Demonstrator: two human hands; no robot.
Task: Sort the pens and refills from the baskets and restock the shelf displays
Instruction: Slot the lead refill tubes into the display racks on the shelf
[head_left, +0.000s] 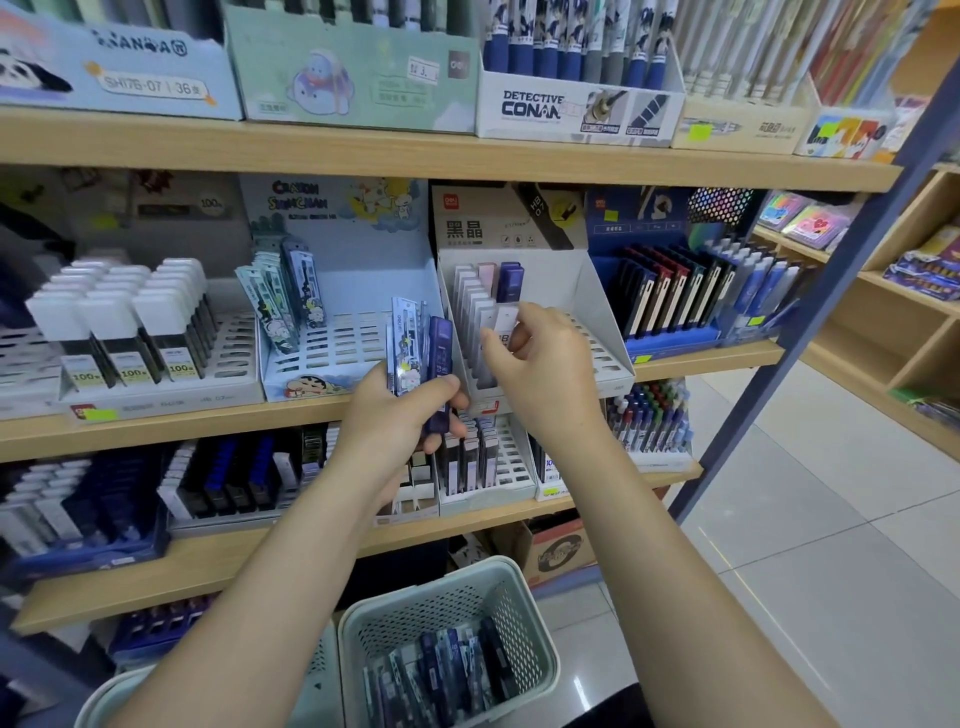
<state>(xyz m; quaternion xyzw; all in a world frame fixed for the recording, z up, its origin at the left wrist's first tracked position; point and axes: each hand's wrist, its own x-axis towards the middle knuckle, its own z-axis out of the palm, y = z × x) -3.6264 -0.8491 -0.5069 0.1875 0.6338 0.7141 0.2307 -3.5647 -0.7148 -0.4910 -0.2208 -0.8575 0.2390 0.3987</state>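
Now your right hand (524, 353) is pinching a white refill case (503, 323), upright, directly over the white display tray (597, 358). Your left hand (400, 415) is gripping spare refill packs (415, 353) just left of that tray.

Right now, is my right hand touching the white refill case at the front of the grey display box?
Touching. The head view shows the right hand with its fingers curled round the white refill case, pinching its top over the grey display box.
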